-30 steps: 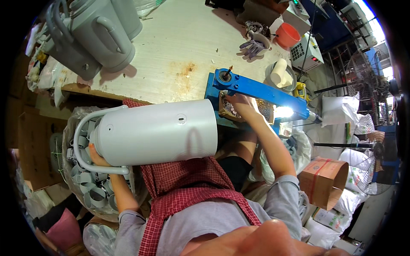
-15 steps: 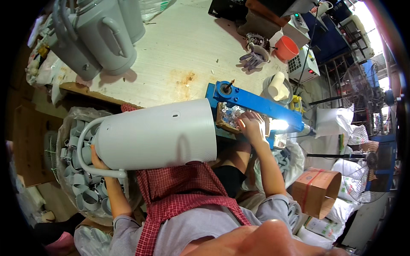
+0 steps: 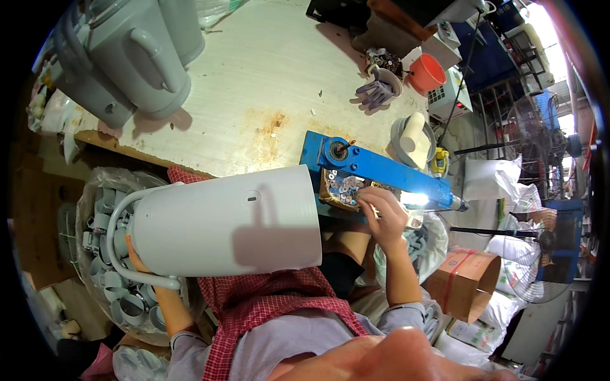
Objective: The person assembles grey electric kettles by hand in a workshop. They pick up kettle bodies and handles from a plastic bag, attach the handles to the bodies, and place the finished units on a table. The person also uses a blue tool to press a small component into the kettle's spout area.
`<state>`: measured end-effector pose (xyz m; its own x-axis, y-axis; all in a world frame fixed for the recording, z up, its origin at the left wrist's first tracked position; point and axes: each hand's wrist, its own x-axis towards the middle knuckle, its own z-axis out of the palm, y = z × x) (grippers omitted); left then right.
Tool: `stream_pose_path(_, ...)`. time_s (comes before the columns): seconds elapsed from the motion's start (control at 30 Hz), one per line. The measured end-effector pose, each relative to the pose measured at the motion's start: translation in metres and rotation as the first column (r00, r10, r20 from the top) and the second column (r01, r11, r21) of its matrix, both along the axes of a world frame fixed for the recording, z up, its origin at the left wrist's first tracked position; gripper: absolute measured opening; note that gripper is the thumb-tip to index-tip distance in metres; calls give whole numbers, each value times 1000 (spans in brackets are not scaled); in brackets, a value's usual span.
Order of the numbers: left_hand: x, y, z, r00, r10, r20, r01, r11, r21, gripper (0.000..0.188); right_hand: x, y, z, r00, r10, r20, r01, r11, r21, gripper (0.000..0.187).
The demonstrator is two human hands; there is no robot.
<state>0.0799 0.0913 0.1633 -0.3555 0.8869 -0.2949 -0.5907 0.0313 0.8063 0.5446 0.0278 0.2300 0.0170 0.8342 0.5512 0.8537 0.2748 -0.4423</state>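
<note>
A large pale grey jug body (image 3: 229, 222) with a curved handle lies on its side across my lap, its open end toward a blue metal press arm (image 3: 375, 170). My left hand (image 3: 135, 253) grips the jug at its handle end, mostly hidden behind it. My right hand (image 3: 382, 213) reaches into a small tray of washers and small metal parts (image 3: 342, 187) just below the blue arm, fingers pinched among the parts; whether it holds one I cannot tell.
Several finished grey jugs (image 3: 127, 54) stand at the far left of the stained white worktable (image 3: 267, 82). A sack of grey plastic rings (image 3: 105, 267) sits at my left. An orange cup (image 3: 426, 73), purple gloves (image 3: 375, 94), a cardboard box (image 3: 467, 282) and fans lie to the right.
My right hand has drawn back from the blue arm's round end and dropped into the tray of small parts. The jug has stayed on my lap.
</note>
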Motion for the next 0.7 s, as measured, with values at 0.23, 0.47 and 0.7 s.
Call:
stream_pose_path(0.23, -19, 1, -17, 980, -40, -194, 38, 999, -10, 47, -7, 85, 52, 978, -47, 202, -46, 899, 435, 22)
stream_pose_path(0.47, -23, -6, -21, 987, -97, -131, 101, 995, 25, 47, -11, 88, 51, 956, 36, 291, -149, 914, 378, 27)
stream_pose_path(0.7, 23, -5, 18, 991, 129, -18, -130, 991, -27, 47, -11, 76, 66, 956, 71, 283, -153, 948, 278, 32)
